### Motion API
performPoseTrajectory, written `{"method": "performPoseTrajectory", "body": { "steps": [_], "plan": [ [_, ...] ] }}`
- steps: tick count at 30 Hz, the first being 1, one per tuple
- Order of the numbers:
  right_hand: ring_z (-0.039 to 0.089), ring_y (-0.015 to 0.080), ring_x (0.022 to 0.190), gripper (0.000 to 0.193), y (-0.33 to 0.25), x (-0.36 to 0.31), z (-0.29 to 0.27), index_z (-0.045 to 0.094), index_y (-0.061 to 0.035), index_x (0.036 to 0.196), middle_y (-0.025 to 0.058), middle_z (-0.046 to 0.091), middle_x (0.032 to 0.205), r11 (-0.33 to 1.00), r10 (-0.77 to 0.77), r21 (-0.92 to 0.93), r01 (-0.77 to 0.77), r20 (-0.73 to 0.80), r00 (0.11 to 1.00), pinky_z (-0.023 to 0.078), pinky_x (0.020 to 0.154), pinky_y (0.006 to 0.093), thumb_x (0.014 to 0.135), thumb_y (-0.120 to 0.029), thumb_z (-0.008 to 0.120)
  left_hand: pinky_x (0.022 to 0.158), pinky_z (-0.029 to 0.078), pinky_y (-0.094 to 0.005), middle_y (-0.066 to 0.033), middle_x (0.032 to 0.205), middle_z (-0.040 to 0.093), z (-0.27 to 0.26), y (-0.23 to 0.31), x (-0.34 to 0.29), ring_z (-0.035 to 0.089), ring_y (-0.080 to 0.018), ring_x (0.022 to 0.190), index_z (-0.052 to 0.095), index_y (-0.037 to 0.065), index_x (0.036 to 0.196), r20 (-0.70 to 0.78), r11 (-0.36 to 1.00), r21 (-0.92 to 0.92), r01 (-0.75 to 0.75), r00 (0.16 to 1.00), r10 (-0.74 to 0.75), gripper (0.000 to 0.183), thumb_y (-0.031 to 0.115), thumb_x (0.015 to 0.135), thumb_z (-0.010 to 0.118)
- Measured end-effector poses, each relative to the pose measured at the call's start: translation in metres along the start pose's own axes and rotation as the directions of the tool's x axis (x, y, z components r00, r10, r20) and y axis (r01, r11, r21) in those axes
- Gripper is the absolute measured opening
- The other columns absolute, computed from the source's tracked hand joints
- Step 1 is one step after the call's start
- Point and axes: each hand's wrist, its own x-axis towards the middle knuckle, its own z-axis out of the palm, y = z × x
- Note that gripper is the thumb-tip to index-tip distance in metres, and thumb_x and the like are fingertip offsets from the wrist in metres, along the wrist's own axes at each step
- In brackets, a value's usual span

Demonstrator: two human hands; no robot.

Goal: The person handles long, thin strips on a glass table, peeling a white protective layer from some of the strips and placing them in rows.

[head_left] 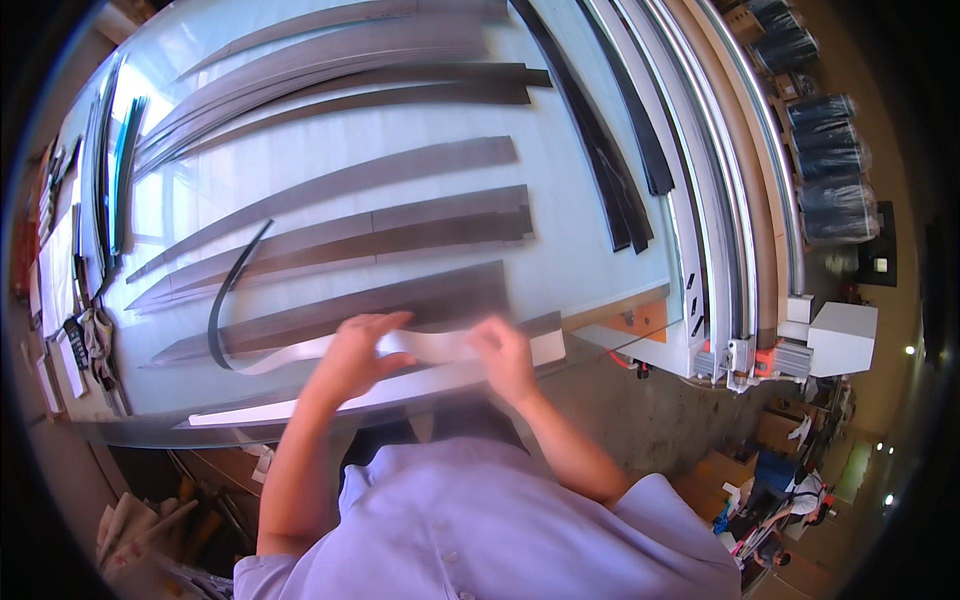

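Observation:
A thin curling strip (430,346), pale along my hands and black where it loops up at the left, runs over the near part of the table. My right hand (508,360), slightly blurred, pinches it by its right end. Over its middle lies my left hand (362,352), thumb and fingers apart, with the strip passing behind the gap. Beneath both hands is a long tapering panel with a white face (410,384), along the table's near edge. Just beyond it rests a dark grey tapering sheet (440,297).
More grey tapering sheets (330,237) lie in rows across the pale table (590,275). Long black strips (590,140) lie at the right, beside a metal-railed machine (740,200). Bundled strips (125,170) line the left edge. Dark plastic-wrapped rolls (835,165) stand beyond the machine; two people (800,500) are at lower right.

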Motion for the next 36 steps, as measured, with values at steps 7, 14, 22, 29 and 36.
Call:
{"method": "performPoseTrajectory", "body": {
  "steps": [7,14,22,29,36],
  "plan": [
    [0.060,0.0219,0.077,0.030,0.009,0.049,-0.067,0.070,-0.0122,0.121,0.0103,0.064,0.082,0.950,-0.054,-0.306,0.067,0.052,0.997,0.048,0.072,0.0348,0.091,-0.012,0.068,0.073,0.051,-0.0475,-0.0250,0.078,0.066,0.034,0.004,0.055,0.064,-0.0434,0.079,0.071,0.000,0.088,0.027,0.966,-0.005,0.260,0.965,-0.260,0.024,0.024,0.086,0.070],
    [0.050,0.0279,0.072,0.039,0.041,0.090,-0.085,0.074,-0.0192,0.119,0.0100,0.049,0.074,0.806,-0.264,-0.474,0.354,0.248,0.932,0.043,0.068,0.0400,0.081,-0.011,0.075,0.064,0.047,-0.0416,-0.0187,0.068,0.064,0.061,-0.004,0.112,0.060,-0.0291,0.064,0.072,0.000,0.079,0.113,0.961,0.076,0.265,0.956,-0.272,0.030,0.030,0.082,0.076],
    [0.050,0.0221,0.070,0.045,0.050,0.092,-0.083,0.077,-0.0227,0.114,0.0055,0.048,0.072,0.834,-0.257,-0.446,0.325,0.207,0.944,0.042,0.065,0.0377,0.071,-0.015,0.083,0.065,0.049,-0.0443,-0.0182,0.072,0.066,0.075,0.001,0.125,0.063,-0.0349,0.070,0.074,0.003,0.077,0.054,0.922,0.210,0.326,0.937,-0.344,0.030,0.033,0.078,0.078],
    [0.051,0.0218,0.073,0.045,0.052,0.091,-0.081,0.077,-0.0229,0.113,0.0046,0.048,0.072,0.810,-0.282,-0.478,0.339,0.190,0.941,0.042,0.069,0.0377,0.069,-0.016,0.084,0.076,0.053,-0.0434,-0.0157,0.086,0.072,0.073,0.003,0.128,0.068,-0.0344,0.086,0.076,0.008,0.087,0.099,0.890,0.262,0.374,0.907,-0.410,0.029,0.035,0.078,0.079],
    [0.051,0.0218,0.074,0.044,0.050,0.089,-0.079,0.077,-0.0240,0.113,0.0039,0.048,0.072,0.800,-0.281,-0.500,0.333,0.179,0.943,0.042,0.070,0.0375,0.069,-0.016,0.083,0.079,0.055,-0.0437,-0.0150,0.091,0.073,0.070,0.005,0.129,0.069,-0.0345,0.091,0.077,0.009,0.091,0.127,0.883,0.252,0.395,0.891,-0.435,0.029,0.035,0.077,0.080]
  ]
}}
